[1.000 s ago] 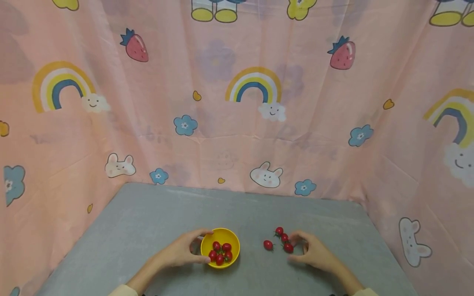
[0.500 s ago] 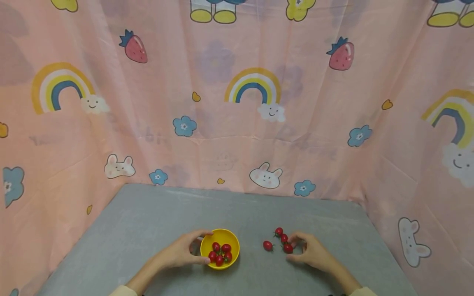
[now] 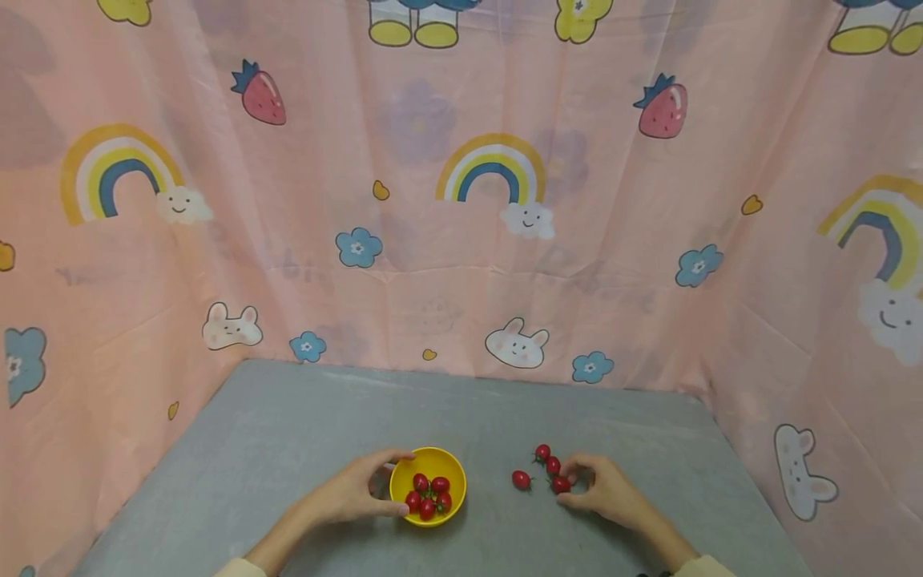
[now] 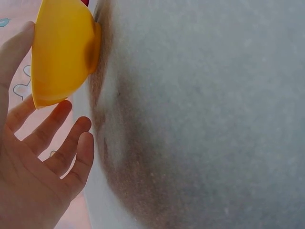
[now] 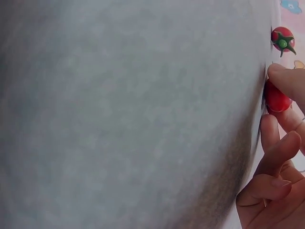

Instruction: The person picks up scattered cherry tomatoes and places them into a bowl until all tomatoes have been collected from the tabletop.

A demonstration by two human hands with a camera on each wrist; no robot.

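My left hand holds the yellow bowl by its side, thumb near the front rim and fingers at the back. Several red cherry tomatoes lie inside the bowl. In the left wrist view the bowl sits between thumb and fingers, other fingertips spread below it. To the right, my right hand pinches a cherry tomato at the table. The right wrist view has that tomato between thumb and fingers, with another green-stemmed tomato beyond.
Beside the pinched one, two cherry tomatoes lie close together, the farther tomato and the nearer tomato. A separate cherry tomato rests toward the bowl. Behind the grey table hangs a pink patterned curtain.
The right hand's thumb and fingers have drawn slightly inward, closing on the nearest tomato. The left hand and bowl stay in place.
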